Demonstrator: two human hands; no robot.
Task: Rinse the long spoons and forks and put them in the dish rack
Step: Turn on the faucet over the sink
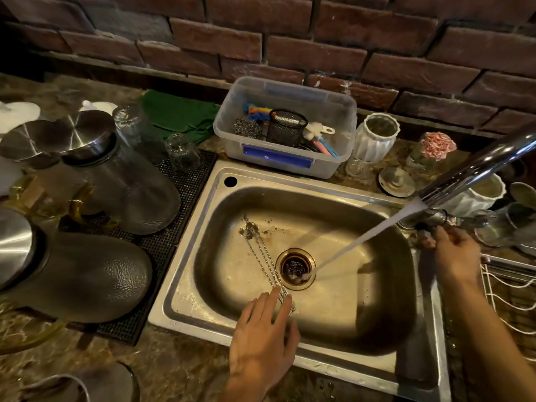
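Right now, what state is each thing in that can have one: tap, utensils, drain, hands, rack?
Faucet: running, stream landing at the drain.
Long spoons and forks: lying bundled on the sink floor, outside the stream.
Drain: unplugged, holding dark debris.
Left hand: open, fingertips on the handle ends.
Right hand: at the tap handle; grip unclear.
Dish rack: visible part empty.
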